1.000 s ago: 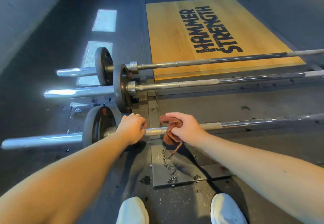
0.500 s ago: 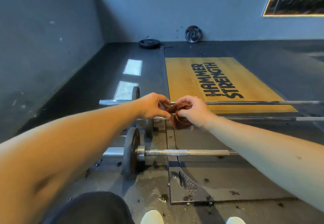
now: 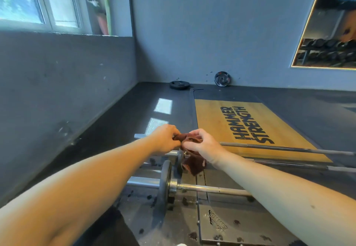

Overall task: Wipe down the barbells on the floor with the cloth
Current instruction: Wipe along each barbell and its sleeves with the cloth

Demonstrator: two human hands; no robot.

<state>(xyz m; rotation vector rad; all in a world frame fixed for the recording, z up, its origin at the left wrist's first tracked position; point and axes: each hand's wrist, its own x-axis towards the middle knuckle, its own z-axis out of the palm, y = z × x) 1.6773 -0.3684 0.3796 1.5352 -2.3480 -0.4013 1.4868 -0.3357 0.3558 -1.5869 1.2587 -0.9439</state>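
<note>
Fingers of the left hand curl onto the reddish-brown cloth, seemingly pinching one end. The right hand pinches its bunched top, above the barbells on the floor. Rightward, the wooden platform reads "HAMMER STRENGTH".

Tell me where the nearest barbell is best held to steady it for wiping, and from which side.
Probably on the bare shaft of the nearest barbell, just beside its collar, from above with an overhand grip. The bar lies level and low over the floor, leaving little room beneath, and the plate blocks the sleeve side. The left hand would first release the cloth.
</note>
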